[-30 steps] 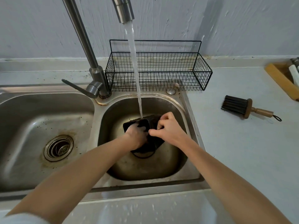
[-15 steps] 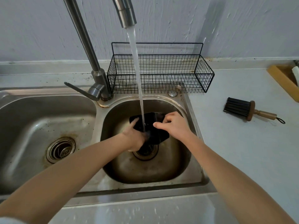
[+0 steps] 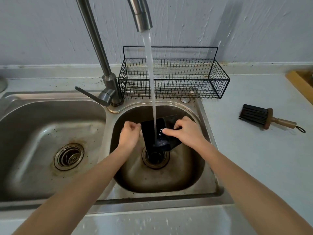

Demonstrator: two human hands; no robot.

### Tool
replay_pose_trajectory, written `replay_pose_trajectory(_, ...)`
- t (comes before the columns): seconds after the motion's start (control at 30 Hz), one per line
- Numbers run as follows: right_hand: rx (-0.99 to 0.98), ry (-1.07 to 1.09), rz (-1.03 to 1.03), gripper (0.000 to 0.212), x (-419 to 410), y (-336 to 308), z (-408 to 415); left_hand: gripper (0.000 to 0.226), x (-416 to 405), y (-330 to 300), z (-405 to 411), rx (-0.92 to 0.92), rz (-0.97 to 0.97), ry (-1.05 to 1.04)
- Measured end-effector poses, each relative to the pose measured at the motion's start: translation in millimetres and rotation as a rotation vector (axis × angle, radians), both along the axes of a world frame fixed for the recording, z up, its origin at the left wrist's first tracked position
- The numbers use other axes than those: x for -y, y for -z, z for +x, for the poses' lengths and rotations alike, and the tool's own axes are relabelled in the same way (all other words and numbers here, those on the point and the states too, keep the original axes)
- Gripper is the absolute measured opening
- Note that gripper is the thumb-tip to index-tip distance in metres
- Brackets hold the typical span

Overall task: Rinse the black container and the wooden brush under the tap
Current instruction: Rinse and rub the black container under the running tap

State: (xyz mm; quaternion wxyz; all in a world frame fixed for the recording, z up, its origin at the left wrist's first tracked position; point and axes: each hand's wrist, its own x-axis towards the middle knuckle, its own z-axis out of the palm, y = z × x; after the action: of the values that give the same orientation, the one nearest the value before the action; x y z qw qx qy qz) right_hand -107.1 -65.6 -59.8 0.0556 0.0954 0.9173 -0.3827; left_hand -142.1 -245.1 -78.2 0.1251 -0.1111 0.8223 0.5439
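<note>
The black container (image 3: pixel 155 133) is tilted in the right sink basin (image 3: pixel 169 177), its open side facing up under the running water from the tap (image 3: pixel 141 16). My right hand (image 3: pixel 183 131) grips its right edge, index finger reaching into it. Just left of the container, my left hand (image 3: pixel 129 134) is loosely curled with nothing in it; whether it touches the rim I cannot tell. The wooden brush (image 3: pixel 264 118), with black bristles and a loop on its handle, lies on the counter to the right of the sink.
A black wire basket (image 3: pixel 174 82) stands behind the right basin. The tap lever (image 3: pixel 92 97) points left. The left basin (image 3: pixel 50 141) has a drain strainer. A wooden tray edge (image 3: pixel 299 83) shows at the far right on the grey counter.
My left hand has come off the container and moved left. The container has turned so that its open side faces up under the stream. My right hand keeps hold.
</note>
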Motion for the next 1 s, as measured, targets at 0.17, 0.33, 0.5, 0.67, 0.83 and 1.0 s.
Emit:
replay_pose_trajectory(0.17,-0.115,-0.202,0.189,0.036,0.8,-6.1,11.0,0.039,-6.9,-0.5,-7.5,0.575,0.585,0.023)
replay_pose_trajectory(0.33,-0.204,-0.356,0.298,0.036,-10.1,-12.6,22.7,0.038,-15.0,-3.9,-11.7,0.515,0.492,0.191)
replay_pose_trajectory(0.5,-0.266,-0.242,0.367,0.036,-15.2,-5.9,31.4,0.095,-22.3,-5.3,-5.4,0.417,0.544,0.183)
replay_pose_trajectory(0.67,-0.047,-0.021,-0.089,0.069,-18.6,-3.7,30.2,0.070,-29.8,-8.0,6.3,0.249,0.548,0.122)
replay_pose_trajectory(0.83,0.011,0.248,-0.444,0.072,-21.2,-2.1,29.4,0.057,-23.0,-1.3,15.5,0.126,0.369,0.183)
replay_pose_trajectory(1.0,-0.099,0.176,-0.185,0.024,-16.3,-8.8,32.6,0.076,-15.0,-0.2,23.3,0.054,0.265,0.289)
